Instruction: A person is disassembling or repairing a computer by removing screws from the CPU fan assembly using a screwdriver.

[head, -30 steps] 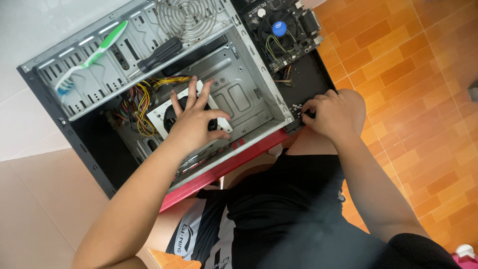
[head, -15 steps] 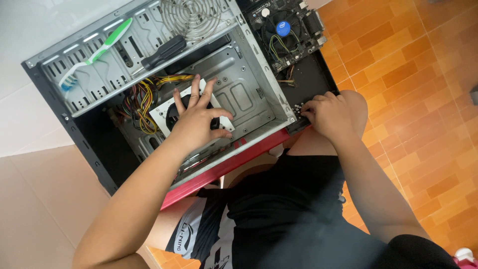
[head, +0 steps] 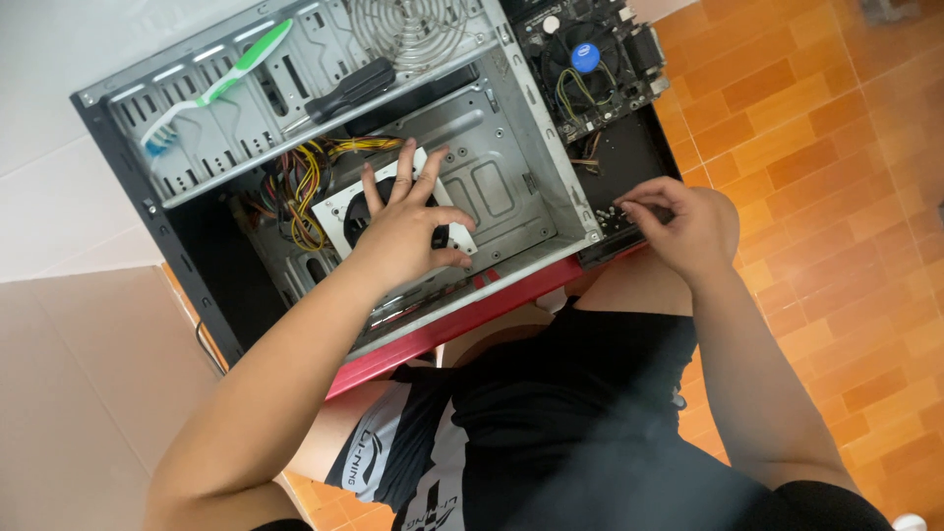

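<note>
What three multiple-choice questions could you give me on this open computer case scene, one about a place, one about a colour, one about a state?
1. Where does the toothbrush lie?
A. On the floor tiles
B. On the drive cage at the top of the case
C. In the right hand

2. What colour is the lower edge of the case?
A. Red
B. Blue
C. White

3. How is the left hand?
A. Clenched in a fist, away from the case
B. Fingers spread over the white fan inside the case
C. Flat on the floor

Answers: 1 B, it rests across the metal cage. 2 A, the strip shows red. 3 B, it covers the fan, while the right hand works at the case's edge.
</note>
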